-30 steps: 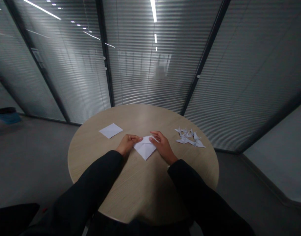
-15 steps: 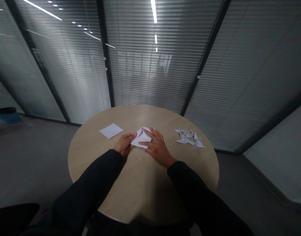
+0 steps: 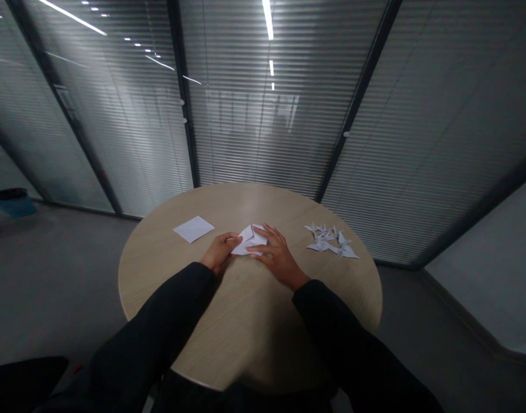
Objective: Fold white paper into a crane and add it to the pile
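A folded white paper lies near the middle of the round table, with a small flap standing up. My left hand pinches its left corner between thumb and fingers. My right hand lies spread at its right side, fingertips resting over the paper's right edge. To the left, a flat square white paper sheet lies apart from both hands. Several white origami cranes sit in a loose heap to the right of my right hand.
The round light wood table stands in a grey-floored room, with glass partitions and slatted blinds behind it. Dark sleeves cover both my forearms. A blue and dark object lies on the floor at far left.
The folded paper has changed from a downward-pointing diamond to a flatter, more compact shape. My right hand has gone from a pinch to spread fingers over its edge.
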Available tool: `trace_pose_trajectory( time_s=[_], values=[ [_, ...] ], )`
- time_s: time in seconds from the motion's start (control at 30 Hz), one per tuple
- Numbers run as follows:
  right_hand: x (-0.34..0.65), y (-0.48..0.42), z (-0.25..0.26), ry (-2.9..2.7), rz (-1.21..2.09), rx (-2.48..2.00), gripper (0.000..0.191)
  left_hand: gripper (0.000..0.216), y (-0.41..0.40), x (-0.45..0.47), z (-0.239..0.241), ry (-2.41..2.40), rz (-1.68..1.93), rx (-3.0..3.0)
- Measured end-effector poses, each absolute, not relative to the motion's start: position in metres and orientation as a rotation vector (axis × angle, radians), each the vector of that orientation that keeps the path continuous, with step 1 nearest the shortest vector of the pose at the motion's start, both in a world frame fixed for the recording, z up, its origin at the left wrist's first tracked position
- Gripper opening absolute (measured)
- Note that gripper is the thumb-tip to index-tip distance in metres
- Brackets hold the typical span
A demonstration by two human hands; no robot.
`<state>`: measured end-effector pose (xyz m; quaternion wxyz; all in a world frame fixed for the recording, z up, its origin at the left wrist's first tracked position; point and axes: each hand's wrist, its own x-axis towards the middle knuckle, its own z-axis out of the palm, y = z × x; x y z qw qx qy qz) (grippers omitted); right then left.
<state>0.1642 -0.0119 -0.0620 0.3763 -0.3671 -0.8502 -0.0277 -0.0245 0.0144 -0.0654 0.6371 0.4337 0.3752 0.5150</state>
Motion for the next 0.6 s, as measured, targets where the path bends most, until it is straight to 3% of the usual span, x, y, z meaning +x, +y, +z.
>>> trace_pose_trajectory(
  time_s=[0.23,0.43,0.6],
  values=[
    [0.166,-0.012,-0.062,-2.26,-0.047,-0.864,0.029,0.029,0.017,-0.028,-0.067,0.909,1.184,1.019],
    [0.162,-0.012,-0.059,-1.926,-0.046,-1.045,0.047,0.03,0.018,-0.024,-0.07,1.001,1.075,1.573],
    [0.164,-0.002,-0.067,-2.001,-0.007,-1.073,0.026,0.033,0.008,-0.021,-0.064,0.993,0.936,2.018]
  ],
)
